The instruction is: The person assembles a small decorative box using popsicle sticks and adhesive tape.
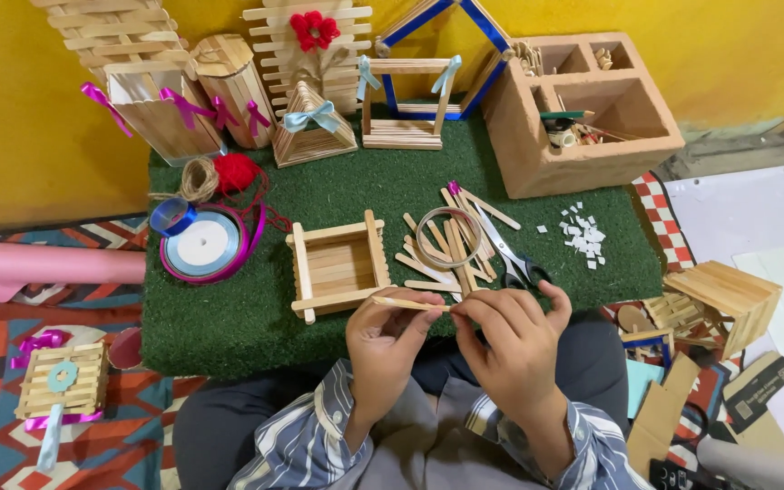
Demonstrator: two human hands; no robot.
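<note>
While both hands meet at lower centre of the head view, I read the step in hand as working a single wooden craft stick (410, 303): the left hand (390, 340) pinches its left end between thumb and fingertips, and the right hand (512, 349) pinches the right end, fingers curled and pressed together on it. The stick lies nearly level, held in the air just in front of the square stick box (338, 267) that sits on the green turf mat (229, 308). To the right of the box, in mid-frame, lies a loose pile of sticks (437, 254) with a clear tape ring (446, 238) on top and scissors (510, 259) beside it. A ribbon spool (206, 243) sits left of centre, and finished stick models stand along the upper edge. My judgement is that whatever comes next calls for a steady two-point grip, since the stick is thin and would flex or snap under uneven pressure.
</note>
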